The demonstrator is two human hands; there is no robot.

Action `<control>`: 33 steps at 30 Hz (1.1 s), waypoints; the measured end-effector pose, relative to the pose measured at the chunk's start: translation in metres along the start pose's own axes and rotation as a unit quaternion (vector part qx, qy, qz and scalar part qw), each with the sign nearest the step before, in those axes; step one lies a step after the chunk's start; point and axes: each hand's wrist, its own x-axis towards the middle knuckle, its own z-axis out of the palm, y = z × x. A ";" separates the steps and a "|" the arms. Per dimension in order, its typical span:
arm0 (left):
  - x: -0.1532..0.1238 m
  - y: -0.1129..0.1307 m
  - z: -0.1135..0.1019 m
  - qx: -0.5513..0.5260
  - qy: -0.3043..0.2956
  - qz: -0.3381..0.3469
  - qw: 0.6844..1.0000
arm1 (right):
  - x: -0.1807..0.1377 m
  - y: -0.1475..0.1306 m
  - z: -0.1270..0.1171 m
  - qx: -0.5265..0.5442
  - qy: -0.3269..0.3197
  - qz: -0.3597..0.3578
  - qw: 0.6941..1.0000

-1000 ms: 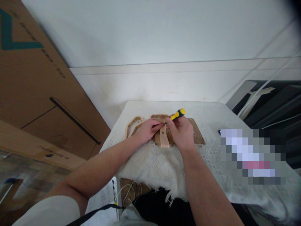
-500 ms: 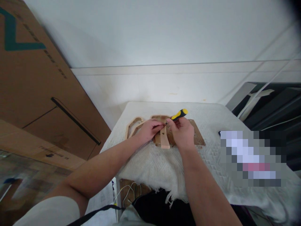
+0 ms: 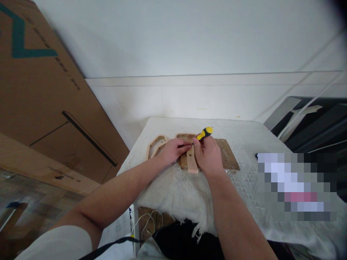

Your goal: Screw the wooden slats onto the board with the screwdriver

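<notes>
My right hand point(image 3: 210, 156) is closed round a screwdriver point(image 3: 205, 133) with a yellow and black handle. The handle slants up to the right, and the tip end points down-left at a curved, light wooden piece point(image 3: 192, 164) with dark holes. Close to that tip, the fingers of my left hand point(image 3: 174, 150) are pinched together over the wood. What they pinch is too small to make out. Under the wooden piece lies a brown, marked board point(image 3: 230, 156). More bent wooden pieces point(image 3: 155, 141) lie left of my left hand, partly hidden by it.
A white textured cloth point(image 3: 173, 191) covers the table. To the left leans a large cardboard box point(image 3: 62, 144), and a white wall point(image 3: 189, 97) stands behind. Dark panels point(image 3: 320, 122) are at the right, near a blurred-out object point(image 3: 295, 187) on the cloth. Cables point(image 3: 148, 222) show below.
The screwdriver handle has shifted slightly left and stands a bit steeper, with my right hand moving along. My left hand stays near the tip. The whole view has shifted slightly.
</notes>
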 end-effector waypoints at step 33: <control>-0.002 -0.002 0.006 0.055 0.035 0.064 0.996 | 0.064 -0.030 -0.046 -0.023 -0.097 -0.056 0.993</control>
